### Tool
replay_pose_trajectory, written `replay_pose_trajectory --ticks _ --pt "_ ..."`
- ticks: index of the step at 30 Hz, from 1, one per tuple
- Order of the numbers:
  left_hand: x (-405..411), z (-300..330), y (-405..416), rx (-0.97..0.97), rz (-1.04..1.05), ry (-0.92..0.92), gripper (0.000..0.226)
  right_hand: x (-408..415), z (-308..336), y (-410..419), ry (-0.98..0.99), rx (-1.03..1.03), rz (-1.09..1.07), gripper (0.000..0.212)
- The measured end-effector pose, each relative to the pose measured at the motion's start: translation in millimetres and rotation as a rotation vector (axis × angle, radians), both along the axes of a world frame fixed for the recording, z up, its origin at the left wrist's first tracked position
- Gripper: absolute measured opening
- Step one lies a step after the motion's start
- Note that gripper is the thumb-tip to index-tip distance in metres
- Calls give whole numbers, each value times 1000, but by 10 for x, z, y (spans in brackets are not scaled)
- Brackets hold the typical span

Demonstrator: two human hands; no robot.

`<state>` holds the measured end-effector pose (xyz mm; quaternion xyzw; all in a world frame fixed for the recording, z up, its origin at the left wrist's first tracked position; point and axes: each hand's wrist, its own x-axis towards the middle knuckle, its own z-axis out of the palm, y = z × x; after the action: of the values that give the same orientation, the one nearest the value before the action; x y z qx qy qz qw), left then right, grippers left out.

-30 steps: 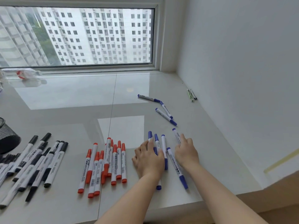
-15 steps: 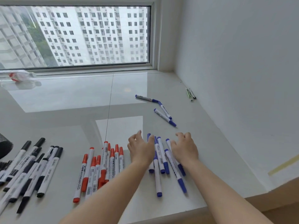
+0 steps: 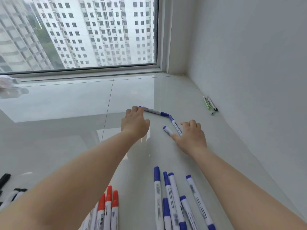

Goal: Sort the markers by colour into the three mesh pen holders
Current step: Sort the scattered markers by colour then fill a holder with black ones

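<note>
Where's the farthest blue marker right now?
Head view, centre: the farthest blue marker lies on the sill toward the window, its far end under the left hand fingertips.

Glossy pale tiled ledge (image 3: 66, 103) under window, bounded by white wall at right; thin joint line seen running front to back. Three blue markers (image 3: 155, 111) laid loose near middle, two meeting end to end in angle, third just beside. Group of blue markers (image 3: 172, 196) laid roughly parallel at near edge. Red markers (image 3: 108, 208) laid side by side to their left. Black markers (image 3: 10, 195) partly seen at far left. Small green-and-white items (image 3: 209, 104) laid against wall. Crumpled plastic (image 3: 8, 82) seen at far left by window.
</note>
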<state>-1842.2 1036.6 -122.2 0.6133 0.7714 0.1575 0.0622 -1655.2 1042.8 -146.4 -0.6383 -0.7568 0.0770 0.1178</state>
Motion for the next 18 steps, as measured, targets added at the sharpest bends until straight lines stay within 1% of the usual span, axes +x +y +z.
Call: replay_pose_trajectory --ticks 2,5,8,10,12,14,15,18 --pt "-13 -73 221 -10 -70 101 50 -49 -38 137 -7 -21 -7 76" --pt "7 -181 502 -9 -154 195 49 -96 -92 267 -25 -41 -7 81" --pt "44 -284 706 -47 -179 219 47 -95 -176 304 23 -27 -5 73" --pt "48 -350 771 -59 -173 242 41 -74 -220 308 60 -16 -9 64" --pt "29 -413 774 -5 -117 194 33 -60 -235 311 48 -13 -9 58" --pt "20 -452 725 25 -41 87 31 -59 -233 303 -6 -18 2 53" --pt "27 -465 691 18 -11 53 31 -57 -230 292 -36 -22 16 49" --pt "77 -465 571 -31 40 45 33 -14 -206 235 -71 -42 53 41"
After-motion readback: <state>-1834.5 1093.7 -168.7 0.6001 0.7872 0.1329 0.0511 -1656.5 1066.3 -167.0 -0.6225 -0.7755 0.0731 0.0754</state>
